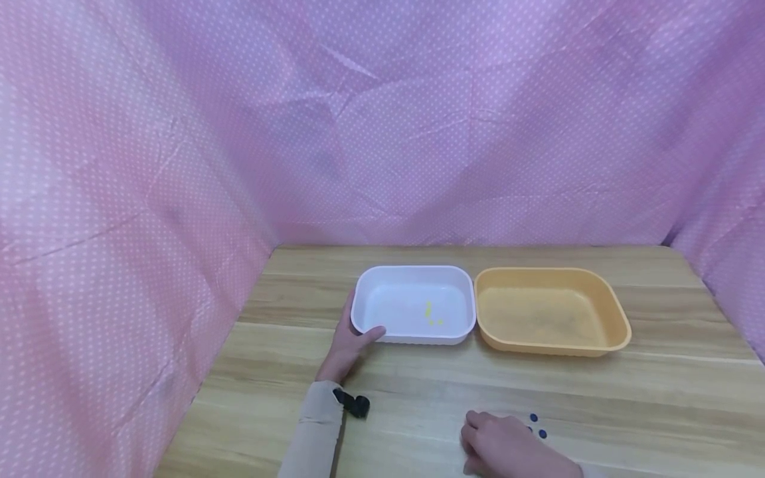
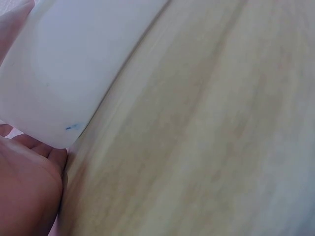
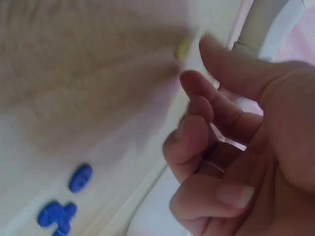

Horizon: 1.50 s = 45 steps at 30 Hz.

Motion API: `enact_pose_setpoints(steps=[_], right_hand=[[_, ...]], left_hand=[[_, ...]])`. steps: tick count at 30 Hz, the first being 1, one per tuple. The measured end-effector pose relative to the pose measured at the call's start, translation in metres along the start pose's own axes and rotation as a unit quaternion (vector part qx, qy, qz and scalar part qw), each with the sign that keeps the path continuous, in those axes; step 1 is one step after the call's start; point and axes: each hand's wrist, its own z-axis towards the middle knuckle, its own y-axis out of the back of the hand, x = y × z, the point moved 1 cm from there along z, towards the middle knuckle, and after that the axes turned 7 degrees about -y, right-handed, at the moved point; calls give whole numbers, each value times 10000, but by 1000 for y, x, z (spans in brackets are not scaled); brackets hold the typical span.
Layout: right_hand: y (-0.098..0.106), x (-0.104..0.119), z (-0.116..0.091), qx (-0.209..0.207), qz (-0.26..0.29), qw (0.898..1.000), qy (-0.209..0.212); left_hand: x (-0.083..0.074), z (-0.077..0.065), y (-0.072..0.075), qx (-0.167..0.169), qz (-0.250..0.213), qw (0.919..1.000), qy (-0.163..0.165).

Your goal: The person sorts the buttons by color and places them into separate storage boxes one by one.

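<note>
My left hand (image 1: 351, 340) grips the near left corner of a white tray (image 1: 412, 273), thumb hooked over the rim and fingers along its outer wall. The left wrist view shows that tray's rounded corner (image 2: 59, 73) against my palm (image 2: 27, 189). A few small yellow pieces (image 1: 431, 316) lie inside the tray. My right hand (image 1: 508, 446) rests low on the wooden table (image 1: 627, 398), its fingers (image 3: 194, 118) loosely curled with nothing seen between them. Small blue pieces (image 1: 538, 426) lie just right of it, blurred in the wrist view (image 3: 66, 199). A small yellow piece (image 3: 182, 48) lies beyond the fingertips.
An orange tray (image 1: 609, 302) holding nothing visible stands against the white tray's right side. Pink dotted cloth (image 1: 179, 166) walls in the table at the back and both sides. A black strap buckle (image 1: 354, 403) sits at my left wrist.
</note>
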Motion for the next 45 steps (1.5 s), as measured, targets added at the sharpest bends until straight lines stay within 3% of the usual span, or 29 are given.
enact_pose_setpoints(steps=[6,12,19,24,36,41,45], right_hand=[[3,-3,-4,-9,-232,9997,105],[3,-8,-6,-167,-276,9993,206],[5,-14,-9,-639,-7,9975,303],[11,-15,-11,-1022,-68,9942,322],[7,-6,-1,-359,110,9983,453],[5,3,1,-192,-572,9969,510],[-2,12,1,-390,-1644,9819,860]], left_hand=[[-20,-5,-3,97,-19,9999,-35],[-22,-4,-2,81,-15,10000,-47],[6,5,2,2,53,10000,-3],[11,7,2,-73,96,9998,-142],[14,8,4,-61,125,9995,-276],[13,9,4,-60,144,9996,-245],[12,10,4,-69,145,9996,-247]])
